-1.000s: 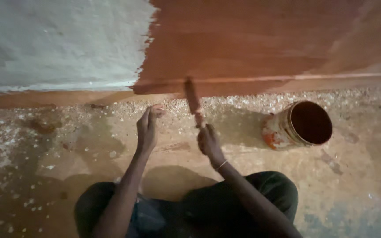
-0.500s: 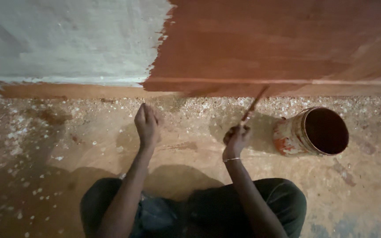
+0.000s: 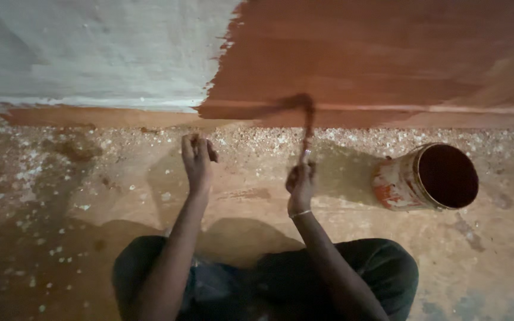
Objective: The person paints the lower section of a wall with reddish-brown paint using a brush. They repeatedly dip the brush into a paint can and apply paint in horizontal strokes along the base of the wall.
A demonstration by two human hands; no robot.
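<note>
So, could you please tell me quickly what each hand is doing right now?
Left hand: loosely curled, holding nothing visible, raised over the floor.
Right hand: closed grip on a paintbrush, bristles at the base of the wall.

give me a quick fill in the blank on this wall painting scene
1. The right hand holds a ____.
2. The paint bucket lies on the person's ____ side.
3. The unpainted wall part is pale grey; the painted part is ____.
4. The left hand holds ____.

Missing words: brush; right; reddish-brown; nothing
</note>
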